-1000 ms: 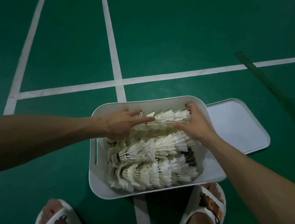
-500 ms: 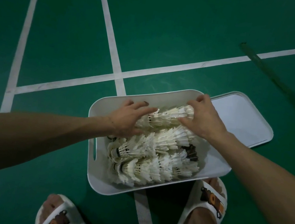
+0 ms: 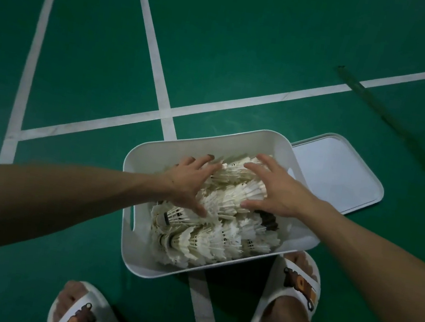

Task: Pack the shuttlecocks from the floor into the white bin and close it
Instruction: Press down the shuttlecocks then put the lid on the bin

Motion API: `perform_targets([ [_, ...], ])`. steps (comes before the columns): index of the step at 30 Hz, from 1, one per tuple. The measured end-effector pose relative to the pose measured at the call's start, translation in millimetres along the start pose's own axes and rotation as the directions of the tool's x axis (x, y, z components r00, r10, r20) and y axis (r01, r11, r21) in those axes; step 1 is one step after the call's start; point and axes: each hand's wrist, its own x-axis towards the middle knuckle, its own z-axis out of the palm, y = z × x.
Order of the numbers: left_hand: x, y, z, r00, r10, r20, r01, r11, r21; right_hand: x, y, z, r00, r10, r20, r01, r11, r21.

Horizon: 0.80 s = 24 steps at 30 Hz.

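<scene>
A white bin (image 3: 136,245) stands on the green court floor, filled with rows of stacked white shuttlecocks (image 3: 211,239). My left hand (image 3: 189,182) lies flat on the shuttlecocks at the bin's far left, fingers spread. My right hand (image 3: 275,189) rests on them at the far right, fingers also spread, holding nothing. The bin's white lid (image 3: 337,175) lies flat on the floor just right of the bin, its near-left edge tucked behind the bin's wall. One darker shuttlecock (image 3: 268,219) shows under my right hand.
White court lines (image 3: 154,62) cross the floor beyond and under the bin. My two feet in white slippers (image 3: 295,284) stand close to the bin's near side. A dark strip (image 3: 378,102) lies on the floor at the far right.
Both hands let go of the top stack of shuttlecocks and now lie open and spread on the pile. The view shifted slightly.
</scene>
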Motion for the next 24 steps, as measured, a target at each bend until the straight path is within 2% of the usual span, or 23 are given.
perform_targets([
  [3,-6.5,2.6,-15.3,1.000,0.010,-0.024,-0.011,0.999,-0.037,-1.6,-5.2,-20.6,0.996,-0.037,-0.083,0.040,0.999,0.029],
  [6,-11.9,17.1,-38.3,0.989,0.083,-0.124,-0.088,0.996,-0.033,-9.0,-10.6,-56.9,0.986,-0.087,-0.146,0.078,0.995,-0.062],
  [8,-11.0,35.0,-60.0,0.971,0.137,-0.195,-0.144,0.989,-0.023,-18.3,-8.8,-84.5,0.989,-0.095,-0.112,0.076,0.984,-0.164],
  [11,-3.9,69.1,-99.4,0.934,0.194,-0.301,-0.216,0.976,-0.040,-30.6,0.2,-127.8,0.997,-0.073,0.029,0.078,0.936,-0.343],
  [13,5.6,88.1,-122.3,0.915,0.222,-0.337,-0.250,0.968,-0.039,-33.3,7.2,-154.2,0.998,-0.036,0.059,0.056,0.919,-0.389],
  [15,21.7,100.8,-136.2,0.916,0.219,-0.335,-0.248,0.968,-0.046,-33.3,19.7,-170.6,1.000,-0.019,-0.016,0.013,0.941,-0.339],
  [19,72.7,111.3,-144.3,0.949,0.162,-0.271,-0.180,0.983,-0.043,-29.0,62.1,-162.4,0.978,0.099,-0.186,-0.110,0.993,-0.053],
  [24,158.1,126.8,-128.6,0.985,0.147,-0.089,-0.147,0.989,0.003,-20.8,136.6,-111.7,0.927,0.307,-0.217,-0.261,0.941,0.215],
])
